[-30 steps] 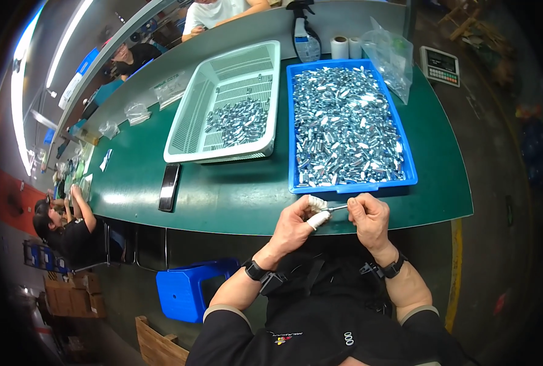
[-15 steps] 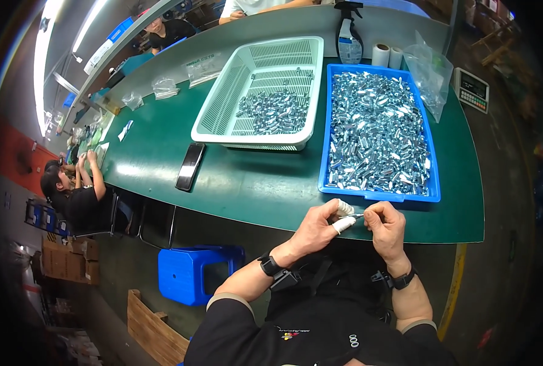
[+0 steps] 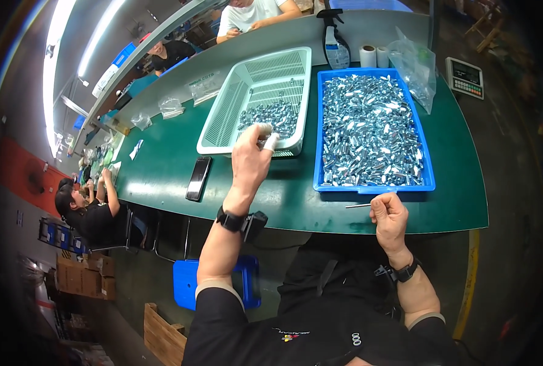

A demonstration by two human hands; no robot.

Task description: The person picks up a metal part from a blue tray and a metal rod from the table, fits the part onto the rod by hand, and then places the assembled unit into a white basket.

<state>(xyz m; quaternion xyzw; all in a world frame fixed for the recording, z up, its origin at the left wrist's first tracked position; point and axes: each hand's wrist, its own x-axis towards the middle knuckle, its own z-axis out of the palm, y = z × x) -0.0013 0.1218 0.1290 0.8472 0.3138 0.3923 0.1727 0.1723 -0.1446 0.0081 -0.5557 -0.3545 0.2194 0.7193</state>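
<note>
My left hand [image 3: 251,160] is over the near rim of the pale green slotted basket [image 3: 208,141], thumb and forefinger in white finger covers. Those two fingertips stand a little apart, and I make out nothing between them. Inside the basket, small shiny metal pieces [image 3: 277,114] lie in a loose heap. My right hand [image 3: 391,221] is closed on a thin metal rod [image 3: 357,206], which points left above the table's near edge. Just beyond it stands a blue tray [image 3: 376,190], filled with many similar metal pieces [image 3: 369,134].
On the green table [image 3: 161,177] lie a phone [image 3: 199,179] and small plastic bags [image 3: 171,107]. A spray bottle [image 3: 336,47], white rolls [image 3: 368,56] and a clear bag [image 3: 415,70] stand behind the tray. A scale [image 3: 465,78] is at right, a blue stool [image 3: 187,283] below. Other people sit beyond and left.
My left hand has left the right hand and moved left and away to the basket. My right hand stays near the tray, the rod now showing. The view has shifted slightly.
</note>
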